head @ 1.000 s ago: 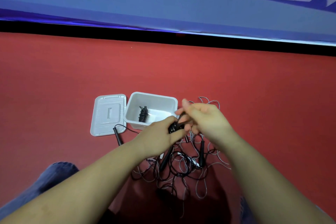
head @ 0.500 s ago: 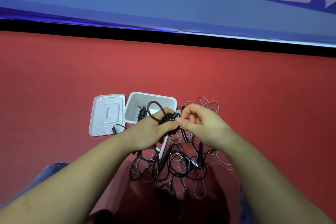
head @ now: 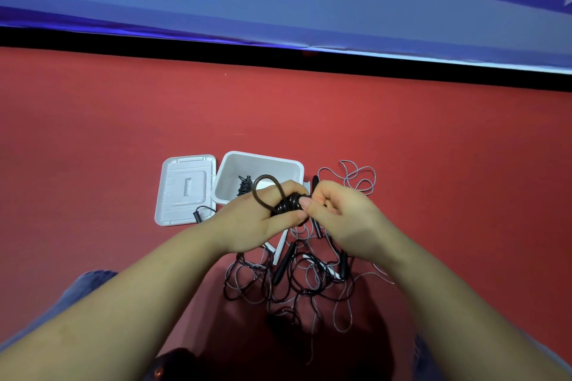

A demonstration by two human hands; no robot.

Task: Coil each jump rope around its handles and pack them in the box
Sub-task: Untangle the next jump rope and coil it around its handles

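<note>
My left hand (head: pixel 257 221) grips a black jump rope bundle (head: pixel 289 205), its cord wound round the handles, with one loose loop arching over my knuckles. My right hand (head: pixel 339 213) pinches the cord's end right beside the bundle. Behind my hands stands the open white box (head: pixel 280 164), with one coiled black rope (head: pixel 244 185) inside. Under my wrists lies a tangled pile of black and grey ropes (head: pixel 297 278) with several black handles.
The white lid (head: pixel 185 190) lies flat left of the box, with a black handle and cord (head: pixel 198 215) at its near edge. A loose grey cord (head: pixel 360 176) curls right of the box. Red floor all round; a black strip and blue wall beyond. My knees frame the bottom.
Both hands rose slightly toward the box. A cord loop swung up over my left hand. My right hand closed in from an open-fingered reach to a pinch beside the bundle.
</note>
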